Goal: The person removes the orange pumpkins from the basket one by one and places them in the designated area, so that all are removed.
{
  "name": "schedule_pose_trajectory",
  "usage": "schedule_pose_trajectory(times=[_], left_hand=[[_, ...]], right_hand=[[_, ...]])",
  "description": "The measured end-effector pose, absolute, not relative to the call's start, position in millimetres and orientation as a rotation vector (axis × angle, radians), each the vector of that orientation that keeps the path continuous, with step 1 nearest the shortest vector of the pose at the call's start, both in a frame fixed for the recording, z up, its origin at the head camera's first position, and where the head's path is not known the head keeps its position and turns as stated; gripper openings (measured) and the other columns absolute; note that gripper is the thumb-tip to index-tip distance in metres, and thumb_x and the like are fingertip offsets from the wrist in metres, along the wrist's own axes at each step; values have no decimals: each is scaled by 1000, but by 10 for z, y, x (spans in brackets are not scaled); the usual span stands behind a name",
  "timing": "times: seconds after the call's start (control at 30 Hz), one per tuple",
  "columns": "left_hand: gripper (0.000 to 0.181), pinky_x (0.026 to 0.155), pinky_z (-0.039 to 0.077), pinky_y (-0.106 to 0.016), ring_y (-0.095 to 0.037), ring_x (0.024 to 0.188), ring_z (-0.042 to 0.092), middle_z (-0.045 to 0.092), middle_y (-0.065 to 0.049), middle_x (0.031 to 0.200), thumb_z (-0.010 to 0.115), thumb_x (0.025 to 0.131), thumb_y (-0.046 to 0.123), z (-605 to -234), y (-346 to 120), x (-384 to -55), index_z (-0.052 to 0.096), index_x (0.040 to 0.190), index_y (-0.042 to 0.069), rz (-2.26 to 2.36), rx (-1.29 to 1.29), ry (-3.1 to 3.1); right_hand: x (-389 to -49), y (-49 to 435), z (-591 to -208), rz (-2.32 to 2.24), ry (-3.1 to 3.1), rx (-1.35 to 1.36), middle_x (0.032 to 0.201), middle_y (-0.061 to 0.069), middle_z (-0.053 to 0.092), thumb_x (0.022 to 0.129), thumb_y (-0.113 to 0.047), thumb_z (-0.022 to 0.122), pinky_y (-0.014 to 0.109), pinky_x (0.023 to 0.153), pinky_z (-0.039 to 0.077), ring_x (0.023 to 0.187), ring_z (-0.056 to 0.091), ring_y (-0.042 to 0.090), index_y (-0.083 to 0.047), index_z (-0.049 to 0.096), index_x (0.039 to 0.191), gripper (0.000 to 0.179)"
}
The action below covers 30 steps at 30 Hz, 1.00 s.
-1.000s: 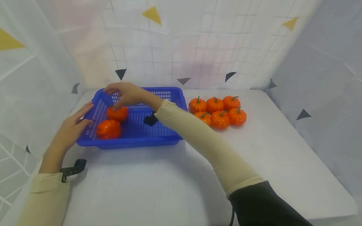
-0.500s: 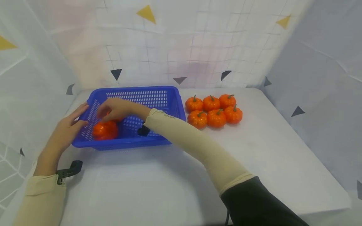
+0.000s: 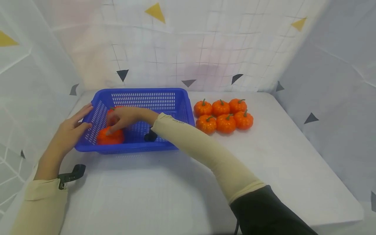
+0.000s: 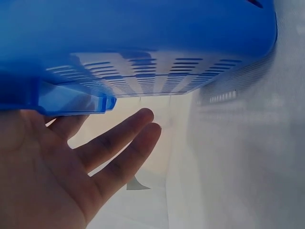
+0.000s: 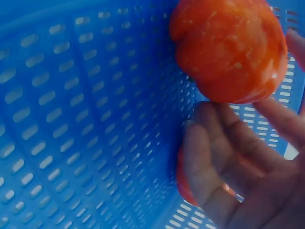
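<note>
A blue plastic basket with slotted walls stands at the back left of the table. Inside its left end my right hand grips a small orange pumpkin near the front corner, thumb on one side and fingers on the other. In the right wrist view that pumpkin fills the upper part. A second pumpkin sits behind it, mostly covered by the fingers. My left hand rests at the basket's left rim with fingers extended; the left wrist view has the fingers beside the basket's outer wall.
Right of the basket, several orange pumpkins with green stems stand in two rows on the white table. A sheet with grid lines and triangles hangs behind, and grey-white side walls flank the table.
My right hand has come down from above the rear pumpkin to the front one and taken hold of it. The left hand stays at the rim. The head view has shifted slightly.
</note>
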<state>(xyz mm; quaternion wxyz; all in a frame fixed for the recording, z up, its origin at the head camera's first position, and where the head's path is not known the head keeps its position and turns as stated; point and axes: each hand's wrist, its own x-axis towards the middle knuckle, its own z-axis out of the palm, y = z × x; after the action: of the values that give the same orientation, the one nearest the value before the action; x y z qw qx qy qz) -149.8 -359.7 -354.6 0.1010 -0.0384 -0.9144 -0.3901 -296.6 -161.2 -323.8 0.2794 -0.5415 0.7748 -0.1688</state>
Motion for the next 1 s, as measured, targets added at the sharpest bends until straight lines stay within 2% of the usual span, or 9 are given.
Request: schedule_pose_trajectory(times=[0.07, 0.3, 0.43, 0.53, 0.63, 0.83, 1.0], left_hand=[[59, 116, 20, -69, -38, 156, 15, 17, -5, 172, 45, 110, 19, -3536, -3591, -1498, 28, 166, 18, -1154, -113, -2704], [59, 113, 21, -73, -45, 154, 17, 17, -9, 172, 46, 110, 19, -3547, -3592, -1489, 27, 166, 17, -1138, -122, -2698], [59, 112, 22, -74, -47, 153, 18, 17, -11, 172, 45, 110, 18, -3569, -3588, -1485, 27, 166, 15, -1125, -124, -2703], [60, 111, 23, -75, -48, 153, 17, 17, -12, 171, 45, 110, 17, -3579, -3581, -1483, 26, 166, 14, -1122, -125, -2698], [60, 111, 23, -76, -48, 152, 18, 17, -12, 172, 45, 109, 17, -3578, -3580, -1480, 27, 166, 14, -1122, -125, -2689], [60, 113, 23, -74, -46, 153, 19, 17, -8, 172, 46, 110, 19, -3557, -3579, -1482, 27, 166, 17, -1141, -122, -2687], [60, 111, 23, -75, -48, 152, 19, 17, -9, 172, 46, 110, 18, -3537, -3570, -1486, 27, 166, 17, -1140, -124, -2688]], right_hand=[[-2943, -1604, -3225, -395, 2116, -1371, 116, -1, 65, 98, -50, 68, 22, 80, 56, 101, 61, 13, -13, 63, 140, 57], [-2823, -1596, -3206, -513, 2200, -1003, 107, 6, 63, 103, -63, 48, 28, 72, 61, 92, 69, 19, -10, 59, 137, 65], [-2753, -1612, -3204, -545, 2188, -801, 112, 7, 65, 102, -67, 43, 31, 72, 62, 90, 71, 22, -11, 52, 147, 73], [-2700, -1637, -3186, -604, 2107, -586, 117, 7, 63, 101, -69, 46, 38, 72, 64, 89, 74, 28, -19, 43, 157, 75], [-2659, -1657, -3168, -621, 2055, -468, 116, 8, 63, 101, -67, 47, 42, 71, 65, 87, 75, 32, -23, 39, 159, 74], [-2679, -1684, -3197, -682, 1986, -358, 109, 11, 67, 102, -57, 57, 44, 71, 64, 89, 75, 33, -19, 49, 143, 56], [-2754, -1665, -3236, -760, 1915, -337, 112, 12, 67, 98, -53, 66, 45, 73, 64, 92, 74, 34, -16, 49, 139, 57]])
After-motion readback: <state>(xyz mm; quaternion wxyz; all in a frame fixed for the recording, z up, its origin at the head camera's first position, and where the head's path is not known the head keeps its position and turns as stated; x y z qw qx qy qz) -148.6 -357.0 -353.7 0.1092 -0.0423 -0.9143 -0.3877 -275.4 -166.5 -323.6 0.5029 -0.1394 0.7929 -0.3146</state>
